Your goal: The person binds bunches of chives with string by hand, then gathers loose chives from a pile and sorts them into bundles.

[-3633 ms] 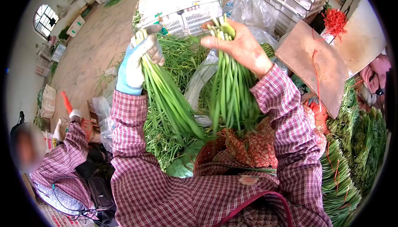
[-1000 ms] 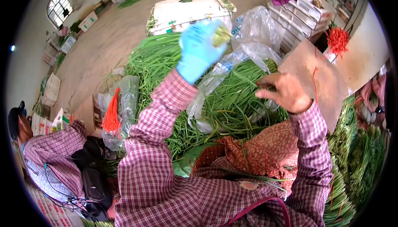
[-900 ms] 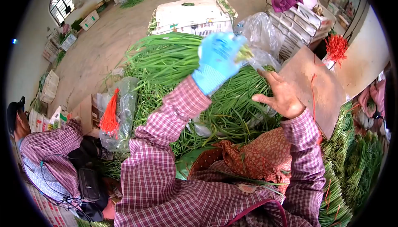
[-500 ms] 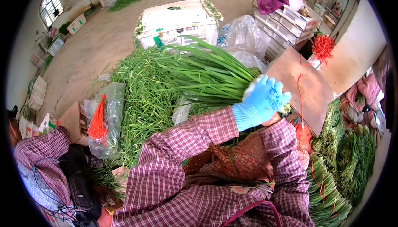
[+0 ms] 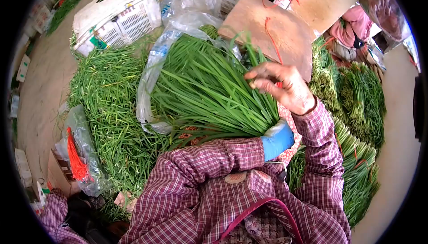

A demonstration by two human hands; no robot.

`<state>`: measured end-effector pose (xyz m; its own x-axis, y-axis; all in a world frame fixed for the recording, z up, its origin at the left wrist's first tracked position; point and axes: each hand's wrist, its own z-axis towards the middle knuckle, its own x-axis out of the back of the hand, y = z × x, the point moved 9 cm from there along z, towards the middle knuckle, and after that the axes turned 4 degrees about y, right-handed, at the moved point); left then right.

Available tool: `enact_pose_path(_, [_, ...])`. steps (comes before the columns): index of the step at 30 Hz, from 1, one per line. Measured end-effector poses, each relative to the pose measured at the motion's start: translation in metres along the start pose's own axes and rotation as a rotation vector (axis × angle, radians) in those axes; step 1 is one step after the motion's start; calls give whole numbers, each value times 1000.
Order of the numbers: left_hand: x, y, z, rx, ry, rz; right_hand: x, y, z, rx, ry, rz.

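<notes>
My left hand [image 5: 278, 140], in a blue glove with a pale palm side, is wrapped round the lower end of a bunch of garlic chives [image 5: 218, 88]. The green leaves fan out to the left over my left forearm. Above the bunch is my bare right hand [image 5: 285, 85], its thumb and fingers drawn together in a pinch near the upper leaves. Whatever lies between those fingertips is too small and blurred to make out. A few blurred leaves stand up just beyond them. The cut ends of the bunch are hidden by the glove.
Loose chive leaves [image 5: 111, 114] heap on the left, beside a clear plastic bag [image 5: 154, 70]. A brown board [image 5: 272, 30] carries a red string. Tied bundles [image 5: 361, 101] lie at right. Red ties [image 5: 76, 157] hang at left; a white crate [image 5: 129, 23] stands beyond.
The view has turned downward and right. My gloved hand has come closer to my body with the bunch. My right hand, mostly hidden behind it before, is now raised over the leaves.
</notes>
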<state>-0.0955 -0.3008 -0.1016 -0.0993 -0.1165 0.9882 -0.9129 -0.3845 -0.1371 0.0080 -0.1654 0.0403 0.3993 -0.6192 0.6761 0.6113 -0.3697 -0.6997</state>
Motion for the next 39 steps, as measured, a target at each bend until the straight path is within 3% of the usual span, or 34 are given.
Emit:
enact_pose_path(5, [-14, 10, 6, -28, -5, -28, -39, -10, -18, 186, -160, -46])
enact_pose_path(6, [-20, 10, 6, -20, -2, -45, -48, -11, -20, 149, -184, -240])
enact_pose_path(9, [-28, 13, 5, 8, 5, -92, -55, -10, -22, 126, -65, -535])
enact_pose_path(16, [-27, 22, 15, -22, -13, -124, -31, 31, -11, -34, 108, -418])
enact_pose_path(19, [-43, 22, 12, 59, 22, -270, -15, 44, -5, -98, 176, -385])
enact_pose_path(22, [-47, 8, 8, 165, 87, -460, 6, 48, 2, -19, 325, -496])
enact_pose_path(23, [-45, 5, 11, 145, 103, -423, 17, 47, 4, -10, 371, -539])
enact_pose_path(25, [-33, 16, 19, -78, 60, 30, 45, 52, 9, -13, 471, -519])
enact_pose_path(26, [-47, 11, 24, 8, 175, -41, 60, 53, 10, -2, 530, -542])
enact_pose_path(29, [2, -19, 5, 94, 233, -238, 112, 72, 6, 40, 713, -591])
enact_pose_path(31, [23, -43, -15, 135, 397, -384, 142, 93, -7, -138, 774, -537])
enact_pose_path(33, [42, -85, -47, 203, 554, -470, 167, 124, -27, -81, 946, -570])
enact_pose_path(34, [56, -108, -68, 233, 618, -518, 173, 143, -34, -108, 968, -480])
enact_pose_path(36, [63, -181, -117, 396, 818, -1065, 174, 178, -39, -117, 966, -232])
enact_pose_path(38, [91, -226, -156, 548, 977, -1260, 144, 178, -28, -54, 882, -49])
enact_pose_path(39, [119, -238, -172, 607, 1047, -1176, 121, 163, -16, 5, 824, 18])
